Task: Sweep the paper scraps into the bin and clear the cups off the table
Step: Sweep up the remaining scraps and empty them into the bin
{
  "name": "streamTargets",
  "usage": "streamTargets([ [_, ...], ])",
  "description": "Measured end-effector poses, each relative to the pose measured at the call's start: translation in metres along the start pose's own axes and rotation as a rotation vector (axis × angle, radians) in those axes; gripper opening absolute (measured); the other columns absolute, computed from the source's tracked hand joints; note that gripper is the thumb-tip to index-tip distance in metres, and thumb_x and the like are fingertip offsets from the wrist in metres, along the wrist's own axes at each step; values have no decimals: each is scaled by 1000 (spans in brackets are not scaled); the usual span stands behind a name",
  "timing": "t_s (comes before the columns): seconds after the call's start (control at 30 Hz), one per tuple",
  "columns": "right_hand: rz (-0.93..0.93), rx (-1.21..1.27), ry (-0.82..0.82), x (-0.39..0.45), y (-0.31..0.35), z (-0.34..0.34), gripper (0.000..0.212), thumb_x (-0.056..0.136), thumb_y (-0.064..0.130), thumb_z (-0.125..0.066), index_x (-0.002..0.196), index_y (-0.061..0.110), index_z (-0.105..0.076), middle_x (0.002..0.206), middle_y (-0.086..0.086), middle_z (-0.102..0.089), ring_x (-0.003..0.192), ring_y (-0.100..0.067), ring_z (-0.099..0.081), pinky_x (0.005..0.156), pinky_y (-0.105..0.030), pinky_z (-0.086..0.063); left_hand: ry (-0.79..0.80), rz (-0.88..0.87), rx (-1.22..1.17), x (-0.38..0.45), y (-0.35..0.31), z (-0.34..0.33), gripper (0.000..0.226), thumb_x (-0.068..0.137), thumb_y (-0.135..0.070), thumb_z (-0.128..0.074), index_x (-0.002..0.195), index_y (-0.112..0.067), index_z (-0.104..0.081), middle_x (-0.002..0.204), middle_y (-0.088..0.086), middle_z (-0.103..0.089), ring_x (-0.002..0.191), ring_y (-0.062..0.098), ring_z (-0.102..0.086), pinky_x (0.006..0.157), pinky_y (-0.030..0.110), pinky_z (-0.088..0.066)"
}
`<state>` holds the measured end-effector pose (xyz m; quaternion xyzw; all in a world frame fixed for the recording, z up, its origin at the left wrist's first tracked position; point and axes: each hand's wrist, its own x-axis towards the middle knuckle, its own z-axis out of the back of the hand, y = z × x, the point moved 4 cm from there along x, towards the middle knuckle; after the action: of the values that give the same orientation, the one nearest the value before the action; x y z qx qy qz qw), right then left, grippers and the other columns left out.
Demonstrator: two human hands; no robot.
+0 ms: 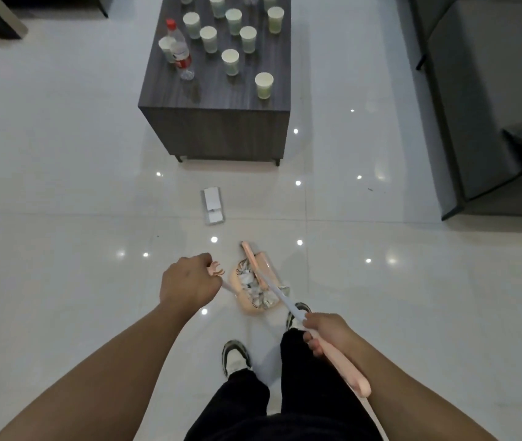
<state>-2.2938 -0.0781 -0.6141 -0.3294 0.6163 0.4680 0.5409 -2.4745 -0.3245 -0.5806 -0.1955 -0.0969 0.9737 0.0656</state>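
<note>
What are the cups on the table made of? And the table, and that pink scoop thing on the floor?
The cups look like paper: matte white rims, pale green sides. The table looks like dark wood or wood-look board, with grain lines showing. The dustpan looks like smooth pink plastic, though that is a guess from its even colour.

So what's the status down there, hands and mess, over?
Left hand grips dustpan handle, right hand grips broom handle. Paper scraps in dustpan. Cups on table. Flat box on floor ahead.
</note>
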Motion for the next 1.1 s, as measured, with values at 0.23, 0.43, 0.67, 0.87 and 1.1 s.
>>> streamTargets([
  [0.23,69,-15,-58,-26,-25,0,11,96,4,-54,97,13,-62,63,-13,-53,39,-15,-43,37,-20,-35,-19,-60,3,-21,25,1,11,70,-36,-57,68,-30,-48,59,-7,-52,56,17,-51,50,25,-35],
  [0.43,157,13,-164,-29,-29,12,14,93,2,-57,102,11,-62,56,-13,-52,36,-18,-42,40,-20,-35,-49,-103,29,-21,28,12,12,71,-32,-58,69,-25,-48,56,-7,-50,53,19,-50,49,25,-35],
  [0.67,149,31,-184,-6,-47,-14,23,93,-2,-54,115,5,-60,62,-13,-49,37,-18,-42,37,-20,-35,-35,-115,102,-21,23,0,7,70,-29,-55,71,-23,-51,58,-2,-52,54,24,-50,49,26,-31],
  [0.87,63,161,-50,-13,-59,-23,10,97,5,-53,101,0,-61,63,-13,-49,41,-16,-40,36,-20,-32,-30,-85,75,-14,40,6,12,70,-36,-51,66,-26,-45,55,-6,-50,52,19,-48,48,25,-29],
  [1.1,104,220,-72,-20,-34,1,10,97,6,-56,104,12,-61,64,-13,-51,41,-17,-40,37,-19,-33,-84,-71,1,-4,30,19,16,71,-38,-54,63,-25,-49,51,-6,-51,49,15,-48,47,24,-31],
])
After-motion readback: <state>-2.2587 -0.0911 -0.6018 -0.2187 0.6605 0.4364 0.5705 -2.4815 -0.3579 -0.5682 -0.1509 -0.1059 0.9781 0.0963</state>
